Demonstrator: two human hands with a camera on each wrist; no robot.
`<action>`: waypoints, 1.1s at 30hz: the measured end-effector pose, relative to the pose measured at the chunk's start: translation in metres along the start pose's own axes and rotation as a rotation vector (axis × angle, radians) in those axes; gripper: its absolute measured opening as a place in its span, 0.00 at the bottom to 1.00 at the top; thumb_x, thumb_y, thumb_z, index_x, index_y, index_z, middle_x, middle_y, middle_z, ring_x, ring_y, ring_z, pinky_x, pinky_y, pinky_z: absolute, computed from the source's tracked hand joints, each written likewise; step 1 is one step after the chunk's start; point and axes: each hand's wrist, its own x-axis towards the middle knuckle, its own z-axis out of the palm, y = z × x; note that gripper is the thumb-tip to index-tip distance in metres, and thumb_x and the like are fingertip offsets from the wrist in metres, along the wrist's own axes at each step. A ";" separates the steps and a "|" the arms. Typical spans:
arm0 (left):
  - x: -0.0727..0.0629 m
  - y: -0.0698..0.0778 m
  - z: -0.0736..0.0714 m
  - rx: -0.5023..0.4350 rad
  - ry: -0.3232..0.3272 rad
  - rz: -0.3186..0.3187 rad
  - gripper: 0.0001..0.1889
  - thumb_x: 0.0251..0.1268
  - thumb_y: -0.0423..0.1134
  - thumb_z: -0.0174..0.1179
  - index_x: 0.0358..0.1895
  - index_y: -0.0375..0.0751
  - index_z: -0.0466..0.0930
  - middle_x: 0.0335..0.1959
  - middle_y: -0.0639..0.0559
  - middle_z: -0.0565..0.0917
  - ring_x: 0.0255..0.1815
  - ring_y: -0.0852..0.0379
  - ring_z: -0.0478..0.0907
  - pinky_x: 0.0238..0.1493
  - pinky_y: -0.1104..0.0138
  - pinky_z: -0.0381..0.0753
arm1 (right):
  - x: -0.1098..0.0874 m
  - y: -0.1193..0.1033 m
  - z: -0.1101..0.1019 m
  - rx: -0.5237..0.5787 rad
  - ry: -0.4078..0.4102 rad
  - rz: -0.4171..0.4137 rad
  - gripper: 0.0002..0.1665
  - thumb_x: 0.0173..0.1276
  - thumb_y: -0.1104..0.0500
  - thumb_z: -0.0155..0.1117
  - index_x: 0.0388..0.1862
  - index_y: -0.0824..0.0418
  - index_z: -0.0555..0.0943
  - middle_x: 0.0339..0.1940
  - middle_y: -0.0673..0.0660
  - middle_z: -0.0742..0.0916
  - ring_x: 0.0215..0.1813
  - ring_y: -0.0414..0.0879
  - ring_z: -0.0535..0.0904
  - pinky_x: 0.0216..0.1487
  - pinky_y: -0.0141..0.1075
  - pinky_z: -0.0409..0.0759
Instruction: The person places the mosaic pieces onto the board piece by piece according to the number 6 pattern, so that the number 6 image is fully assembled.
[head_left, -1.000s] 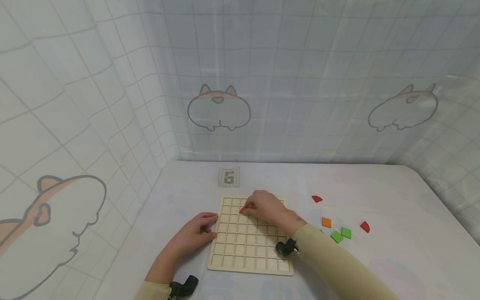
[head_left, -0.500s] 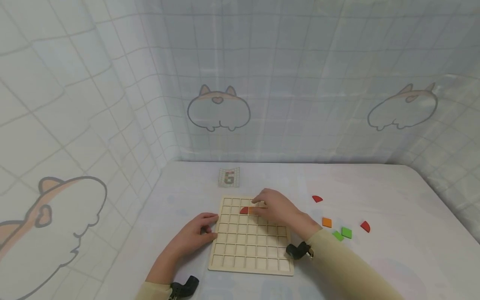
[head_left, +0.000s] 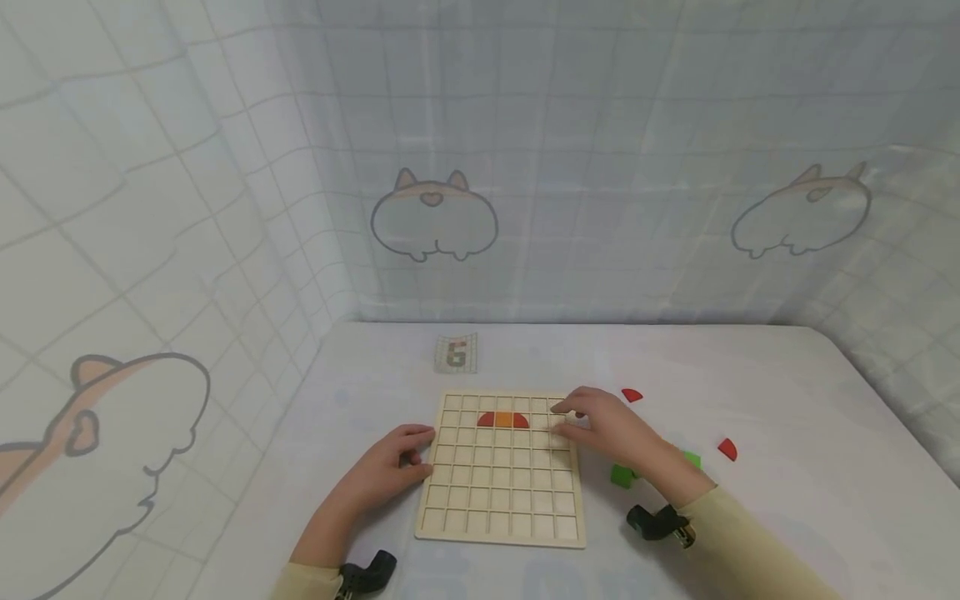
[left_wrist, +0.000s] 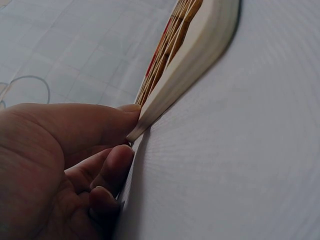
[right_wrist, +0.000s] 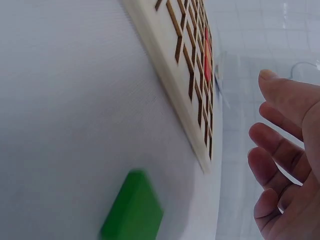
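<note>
A wooden grid board (head_left: 481, 499) lies flat on the table. In its second row from the far edge sit a red quarter-circle tile (head_left: 486, 419), an orange square tile (head_left: 503, 420) and another red quarter-circle tile (head_left: 521, 421), side by side. My left hand (head_left: 386, 462) rests at the board's left edge, thumb and fingertips touching it, as the left wrist view also shows. Over the board's far right edge hovers my right hand (head_left: 611, 425), fingers spread and nothing between them. In the right wrist view its fingers are loosely bent, with a green tile (right_wrist: 132, 210) below.
Right of the board, green tiles (head_left: 622, 476) lie partly under my right forearm. Two loose red quarter-circle tiles lie nearby, a far one (head_left: 632, 395) and a right one (head_left: 727, 449). A small card (head_left: 456, 354) with a printed figure lies behind the board.
My right hand has let go of the tiles on the board and moved right, uncovering the orange square and the second red tile. The left hand stays at the edge.
</note>
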 end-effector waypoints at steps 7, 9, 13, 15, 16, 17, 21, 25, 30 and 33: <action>0.002 0.000 0.002 -0.012 -0.002 -0.036 0.29 0.59 0.38 0.71 0.65 0.38 0.76 0.60 0.55 0.74 0.39 0.61 0.72 0.43 0.65 0.70 | -0.027 0.014 -0.005 -0.036 0.036 0.037 0.19 0.64 0.51 0.73 0.53 0.55 0.86 0.47 0.47 0.84 0.46 0.44 0.80 0.47 0.42 0.79; 0.002 0.000 0.002 -0.014 -0.002 -0.028 0.29 0.59 0.39 0.71 0.65 0.37 0.76 0.60 0.55 0.75 0.39 0.61 0.72 0.43 0.65 0.70 | -0.035 0.017 -0.006 -0.048 0.048 0.056 0.19 0.64 0.51 0.73 0.52 0.54 0.86 0.47 0.46 0.84 0.46 0.44 0.80 0.47 0.42 0.79; 0.002 -0.001 0.002 -0.013 0.003 -0.013 0.29 0.60 0.39 0.71 0.65 0.37 0.77 0.60 0.55 0.75 0.39 0.61 0.73 0.42 0.66 0.70 | -0.052 0.023 -0.008 -0.058 0.073 0.075 0.17 0.64 0.51 0.73 0.51 0.53 0.87 0.46 0.45 0.84 0.45 0.44 0.80 0.46 0.43 0.80; 0.003 -0.001 0.002 -0.011 0.002 -0.013 0.29 0.60 0.38 0.71 0.65 0.37 0.77 0.60 0.55 0.75 0.39 0.61 0.73 0.42 0.66 0.71 | -0.060 0.026 -0.008 -0.058 0.079 0.079 0.17 0.64 0.51 0.73 0.50 0.53 0.87 0.46 0.45 0.84 0.45 0.43 0.80 0.46 0.43 0.79; 0.003 -0.001 0.002 -0.011 0.002 -0.016 0.29 0.59 0.38 0.71 0.65 0.37 0.77 0.60 0.55 0.75 0.39 0.61 0.73 0.42 0.66 0.71 | -0.065 0.027 -0.008 -0.058 0.080 0.082 0.17 0.64 0.51 0.73 0.50 0.53 0.87 0.46 0.45 0.84 0.44 0.43 0.80 0.46 0.43 0.79; 0.003 -0.001 0.002 -0.011 0.002 -0.018 0.29 0.59 0.38 0.71 0.65 0.37 0.77 0.60 0.54 0.75 0.39 0.60 0.73 0.43 0.65 0.71 | -0.069 0.028 -0.008 -0.061 0.078 0.091 0.17 0.64 0.51 0.73 0.50 0.52 0.87 0.46 0.44 0.84 0.45 0.42 0.80 0.47 0.43 0.79; 0.004 -0.001 0.002 -0.006 0.003 -0.038 0.29 0.59 0.38 0.71 0.65 0.38 0.77 0.60 0.55 0.75 0.39 0.61 0.73 0.43 0.65 0.70 | -0.084 0.032 -0.008 -0.053 0.071 0.124 0.18 0.64 0.48 0.72 0.51 0.50 0.87 0.46 0.41 0.84 0.51 0.43 0.79 0.53 0.45 0.78; 0.004 -0.001 0.002 -0.004 0.008 -0.041 0.29 0.58 0.37 0.71 0.64 0.37 0.77 0.60 0.54 0.75 0.39 0.61 0.72 0.42 0.65 0.70 | -0.101 0.036 -0.009 -0.036 0.078 0.137 0.18 0.62 0.45 0.73 0.51 0.46 0.87 0.48 0.39 0.84 0.55 0.44 0.78 0.55 0.47 0.77; 0.002 0.000 0.001 -0.005 0.003 -0.050 0.29 0.58 0.38 0.72 0.64 0.37 0.77 0.59 0.55 0.75 0.39 0.61 0.72 0.42 0.65 0.71 | -0.120 0.042 -0.011 -0.016 0.078 0.114 0.17 0.63 0.44 0.71 0.51 0.43 0.86 0.50 0.38 0.83 0.52 0.39 0.78 0.51 0.41 0.79; 0.003 -0.001 0.001 -0.008 -0.005 -0.040 0.29 0.59 0.39 0.71 0.65 0.38 0.77 0.59 0.55 0.75 0.39 0.61 0.72 0.42 0.65 0.71 | -0.127 0.045 -0.010 -0.002 0.077 0.122 0.18 0.62 0.43 0.72 0.51 0.42 0.86 0.48 0.35 0.83 0.49 0.35 0.77 0.49 0.37 0.79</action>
